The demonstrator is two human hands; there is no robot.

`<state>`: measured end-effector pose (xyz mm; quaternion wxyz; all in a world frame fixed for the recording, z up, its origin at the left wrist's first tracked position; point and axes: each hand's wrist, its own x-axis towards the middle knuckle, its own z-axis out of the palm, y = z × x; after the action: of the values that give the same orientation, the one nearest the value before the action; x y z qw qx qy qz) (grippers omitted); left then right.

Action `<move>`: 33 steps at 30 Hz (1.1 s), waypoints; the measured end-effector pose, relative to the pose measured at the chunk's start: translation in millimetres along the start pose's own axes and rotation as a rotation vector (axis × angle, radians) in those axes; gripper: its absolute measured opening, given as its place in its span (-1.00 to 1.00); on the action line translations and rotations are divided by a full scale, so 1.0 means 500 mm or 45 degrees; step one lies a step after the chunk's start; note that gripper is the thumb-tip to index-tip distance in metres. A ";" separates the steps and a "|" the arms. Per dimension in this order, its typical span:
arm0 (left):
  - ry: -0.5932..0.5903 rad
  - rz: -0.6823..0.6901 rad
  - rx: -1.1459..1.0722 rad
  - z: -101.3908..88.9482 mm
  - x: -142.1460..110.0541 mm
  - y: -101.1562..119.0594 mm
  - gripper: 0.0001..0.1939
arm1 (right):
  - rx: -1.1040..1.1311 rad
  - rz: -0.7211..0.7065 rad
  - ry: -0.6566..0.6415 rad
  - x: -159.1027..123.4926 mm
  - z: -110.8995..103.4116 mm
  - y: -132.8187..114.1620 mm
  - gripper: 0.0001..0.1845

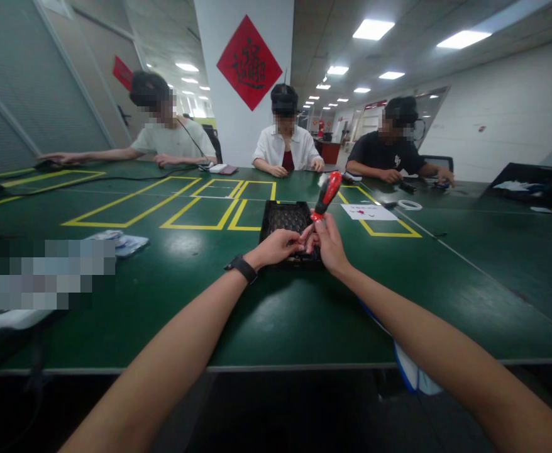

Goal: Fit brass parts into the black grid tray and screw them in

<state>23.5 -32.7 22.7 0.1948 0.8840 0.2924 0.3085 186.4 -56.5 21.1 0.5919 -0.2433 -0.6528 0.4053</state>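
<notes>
And there it was, the screwdriver (327,194) in my right hand (331,244), red-and-black handle up and tipped a little to the right, shaft running down among my fingers! I had those fingers closed around its lower part, a low grip that looked meant for steering the tip rather than for force. Right beside them came my left hand (276,246), fingers drawn in narrow, almost meeting the right ones; whether they pinched some small part, I could not tell.

Both worked over the near right part of the black tray (264,228), which lay flat on the tabletop (158,283), in from the near edge and about midway between the side edges, probably so both hands could reach it squarely. Its raised rim likely served to keep small bits in.

And the arms! Both stretched forward from the near edge and angled inward, wristband (242,268) on the left, wrists low, the right hand turned palm inward. Off to the right, beyond my right hand, lay a white sheet (383,214).
</notes>
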 end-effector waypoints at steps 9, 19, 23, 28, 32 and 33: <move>0.137 -0.044 0.264 0.003 0.004 -0.005 -0.78 | -0.020 -0.042 -0.005 0.001 0.006 -0.002 -0.67; 0.033 0.024 0.064 -0.004 0.001 0.009 -0.85 | -0.043 -0.002 -0.088 0.002 -0.002 0.004 -0.59; -0.017 -0.004 -0.047 -0.005 -0.001 0.013 -0.83 | -0.072 -0.007 -0.059 0.002 0.000 0.001 -0.57; 0.069 -0.053 -0.029 0.000 -0.001 0.011 -0.82 | -0.063 -0.039 -0.023 0.001 0.004 -0.002 -0.55; 0.148 -0.113 0.012 0.006 0.000 0.004 -0.80 | -0.068 -0.051 -0.019 0.001 0.006 0.000 -0.54; 0.149 -0.120 0.002 0.007 0.000 0.002 -0.80 | -0.074 -0.054 -0.017 0.001 0.006 0.000 -0.54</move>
<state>26.2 -33.8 20.9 0.1908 0.8498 0.3449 0.3499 183.5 -56.8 21.6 0.5887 -0.2438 -0.6732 0.3753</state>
